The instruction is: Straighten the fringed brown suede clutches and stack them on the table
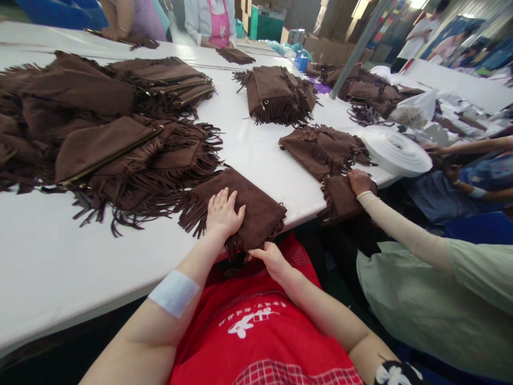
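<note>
A brown suede-look fringed bag (256, 200) lies at the near edge of the white table. My left hand (224, 214) rests flat on top of it, palm down, with the fingers stretched out. At the bag's near lower edge, just past the table's rim, my right hand (270, 259) is closed in a pinch on the bag's fringed edge. What exactly sits between those fingertips is small and partly hidden. Fringe spreads out from the bag's left side, touching a heap of similar brown bags (108, 149) with gold zippers.
More brown bags (276, 93) are stacked further back. At right, a co-worker's hand (359, 182) holds another bag (340, 198) beside a white roll of tape (396, 149). A metal pole (356, 53) rises from the table (120, 278). Other people sit across.
</note>
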Demonstrator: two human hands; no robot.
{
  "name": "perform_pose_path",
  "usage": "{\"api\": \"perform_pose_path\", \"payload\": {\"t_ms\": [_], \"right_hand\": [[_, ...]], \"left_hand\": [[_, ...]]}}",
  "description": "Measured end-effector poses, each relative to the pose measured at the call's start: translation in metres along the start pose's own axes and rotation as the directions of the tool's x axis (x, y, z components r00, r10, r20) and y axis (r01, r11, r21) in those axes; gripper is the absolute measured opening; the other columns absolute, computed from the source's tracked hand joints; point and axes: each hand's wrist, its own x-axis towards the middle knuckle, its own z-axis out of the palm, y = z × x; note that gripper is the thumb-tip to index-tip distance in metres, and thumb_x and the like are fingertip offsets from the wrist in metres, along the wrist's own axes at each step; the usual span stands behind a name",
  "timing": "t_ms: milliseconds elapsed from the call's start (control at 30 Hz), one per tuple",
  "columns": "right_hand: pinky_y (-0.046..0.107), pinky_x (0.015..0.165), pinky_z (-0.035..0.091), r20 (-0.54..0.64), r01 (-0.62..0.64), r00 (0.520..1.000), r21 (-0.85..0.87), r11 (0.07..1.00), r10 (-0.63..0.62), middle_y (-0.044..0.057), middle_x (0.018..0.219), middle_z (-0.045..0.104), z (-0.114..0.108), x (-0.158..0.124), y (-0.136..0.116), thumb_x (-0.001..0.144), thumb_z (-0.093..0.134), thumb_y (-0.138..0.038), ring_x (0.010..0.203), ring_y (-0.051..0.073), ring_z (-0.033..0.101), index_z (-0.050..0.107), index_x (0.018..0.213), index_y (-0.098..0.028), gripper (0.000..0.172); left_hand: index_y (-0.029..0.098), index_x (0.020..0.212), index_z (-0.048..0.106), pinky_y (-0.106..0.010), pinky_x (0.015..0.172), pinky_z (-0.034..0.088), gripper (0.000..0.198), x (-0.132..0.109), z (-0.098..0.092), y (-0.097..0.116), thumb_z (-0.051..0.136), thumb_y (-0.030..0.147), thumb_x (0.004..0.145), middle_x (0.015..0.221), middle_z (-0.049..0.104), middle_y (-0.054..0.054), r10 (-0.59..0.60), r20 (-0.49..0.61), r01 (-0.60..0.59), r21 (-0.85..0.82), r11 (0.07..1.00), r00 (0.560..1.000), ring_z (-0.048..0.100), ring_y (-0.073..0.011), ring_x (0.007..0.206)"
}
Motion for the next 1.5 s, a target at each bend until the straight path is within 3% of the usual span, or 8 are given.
{"api": "perform_pose_path", "payload": {"t_ms": [200,400,667,867,1033,1200,1333,1500], "right_hand": [[0.027,0.06,0.049,-0.037,-0.08,0.997,-0.237,0.968,0.073,0.003,0.06,0.068,-0.003,0.01,0.026,0.064,0.068,-0.025,0.058,0.016,0.06,0.069,0.066,-0.014,0.011],[0.024,0.057,0.046,0.003,-0.203,0.964,-0.642,0.739,0.267,0.003,0.055,0.065,-0.024,0.009,0.063,0.07,0.06,-0.019,0.053,0.014,0.059,0.066,0.06,-0.015,0.013],[0.027,0.056,0.036,-0.15,-0.194,0.981,-0.778,0.597,0.124,-0.001,0.046,0.054,-0.057,0.014,0.068,0.054,0.072,-0.013,0.053,0.014,0.052,0.06,0.047,-0.019,0.015],[0.027,0.068,0.048,-0.211,-0.148,0.977,-0.719,0.679,-0.011,0.003,0.073,0.07,-0.066,0.01,0.064,0.066,0.059,-0.013,0.073,0.019,0.065,0.069,0.074,-0.018,0.014],[0.033,0.093,0.048,-0.126,0.256,0.928,-0.466,0.847,-0.35,0.006,0.098,0.071,-0.057,0.006,0.021,0.063,0.051,-0.015,0.096,0.021,0.063,0.066,0.093,-0.018,0.034],[0.028,0.075,0.049,0.091,0.157,0.984,-0.032,0.987,-0.153,0.002,0.08,0.069,-0.034,-0.001,-0.002,0.066,0.063,-0.029,0.077,0.018,0.061,0.067,0.085,-0.018,0.022],[0.022,0.048,0.031,-0.006,0.017,1.0,-0.144,0.989,-0.018,-0.004,0.05,0.05,-0.035,0.003,0.002,0.067,0.064,-0.038,0.047,0.009,0.038,0.06,0.063,-0.017,0.022],[0.024,0.047,0.024,-0.022,0.01,0.999,-0.541,0.841,-0.026,-0.004,0.044,0.044,-0.049,0.01,0.004,0.068,0.059,-0.033,0.045,0.009,0.036,0.059,0.054,-0.016,0.022]], "left_hand": [[0.014,0.142,0.048,-0.047,0.12,0.023,0.061,0.0,0.0,0.0,0.037,0.05,0.094,0.153,0.04,-0.016,0.01,-0.002,-0.01,0.003,1.0,1.0,0.035,-0.0283,0.143],[0.016,0.143,0.047,-0.046,0.12,0.023,0.061,0.0,0.003,-0.003,0.036,0.051,0.094,0.154,0.039,-0.015,0.002,-0.002,-0.002,0.009,1.0,1.0,0.034,-0.0271,0.144],[0.014,0.143,0.048,-0.048,0.12,0.023,0.062,0.0,-0.002,0.001,0.035,0.051,0.094,0.155,0.039,-0.016,-0.007,0.015,0.007,-0.005,1.0,1.0,0.034,-0.0291,0.144],[0.015,0.142,0.048,-0.047,0.121,0.024,0.061,0.001,-0.001,0.0,0.034,0.051,0.094,0.154,0.04,-0.015,0.012,0.012,-0.012,0.02,1.0,1.0,0.034,-0.028,0.144],[0.014,0.142,0.048,-0.048,0.12,0.025,0.061,0.001,0.0,0.0,0.035,0.05,0.094,0.154,0.04,-0.016,-0.001,0.012,0.0,0.02,1.0,1.0,0.035,-0.0293,0.143],[0.014,0.142,0.049,-0.047,0.12,0.025,0.06,0.001,-0.002,0.0,0.035,0.049,0.094,0.153,0.041,-0.016,0.008,0.009,-0.008,0.027,1.0,1.0,0.036,-0.0293,0.142],[0.013,0.142,0.048,-0.048,0.12,0.025,0.061,0.0,-0.002,0.0,0.035,0.049,0.094,0.153,0.041,-0.016,0.007,0.01,-0.008,0.034,0.999,1.0,0.036,-0.0293,0.142],[0.014,0.142,0.048,-0.047,0.12,0.025,0.061,0.001,-0.002,0.0,0.035,0.049,0.094,0.153,0.041,-0.016,0.013,0.014,-0.013,0.027,1.0,1.0,0.036,-0.0288,0.142]]}}
